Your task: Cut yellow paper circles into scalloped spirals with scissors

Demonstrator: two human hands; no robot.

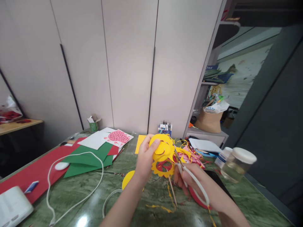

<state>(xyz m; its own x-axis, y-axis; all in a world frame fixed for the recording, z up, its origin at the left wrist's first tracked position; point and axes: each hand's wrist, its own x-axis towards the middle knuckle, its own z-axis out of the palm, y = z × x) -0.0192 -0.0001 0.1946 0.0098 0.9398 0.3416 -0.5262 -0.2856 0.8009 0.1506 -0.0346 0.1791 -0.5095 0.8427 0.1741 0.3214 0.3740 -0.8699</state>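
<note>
My left hand pinches a yellow paper cutout with rounded, curling edges, thumb on top. In my right hand is a pair of scissors with white handles, its blades pointing up at the cutout's right edge. Below the cutout shows a yellow scalloped paper ring; whether it is joined to the held piece I cannot tell. A thin wooden stick lies under the ring. Partly behind my left forearm is a yellow paper disc.
Yellow and pink paper scraps are heaped behind my right hand. Farther right stands a lidded jar of liquid. Green paper, red paper and a white cable lie left. Cabinet doors rise behind the green table.
</note>
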